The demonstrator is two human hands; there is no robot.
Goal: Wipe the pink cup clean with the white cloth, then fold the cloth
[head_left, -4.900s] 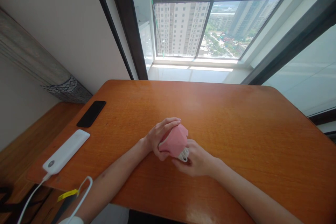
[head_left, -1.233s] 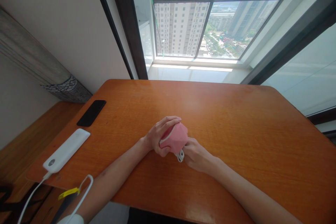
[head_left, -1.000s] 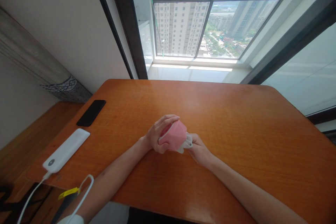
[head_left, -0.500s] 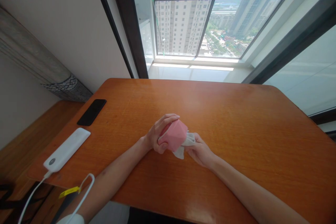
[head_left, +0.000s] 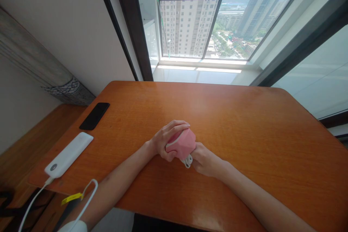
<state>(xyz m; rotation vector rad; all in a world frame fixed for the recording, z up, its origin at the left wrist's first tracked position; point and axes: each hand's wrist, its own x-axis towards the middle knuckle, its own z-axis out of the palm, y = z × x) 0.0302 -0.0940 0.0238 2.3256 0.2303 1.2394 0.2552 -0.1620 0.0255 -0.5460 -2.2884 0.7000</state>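
Observation:
My left hand [head_left: 165, 140] is wrapped round a pink faceted cup [head_left: 181, 144], which lies tilted just above the orange wooden table [head_left: 244, 127]. My right hand [head_left: 204, 158] presses against the cup's lower right side, fingers closed on a small white cloth [head_left: 187, 160]. Only a bit of the cloth shows below the cup. Both hands meet near the table's middle, towards the front edge.
A black phone [head_left: 95, 115] lies at the table's left edge. A white power bank [head_left: 69, 154] sits nearer me on the left, with a white cable [head_left: 87, 197] and yellow tag hanging off the front. Behind the table are window frames and a sill.
My right hand has drawn the white cloth from the cup's right side down beneath it, so less cloth shows. My left hand keeps its hold on the cup, which has tipped slightly.

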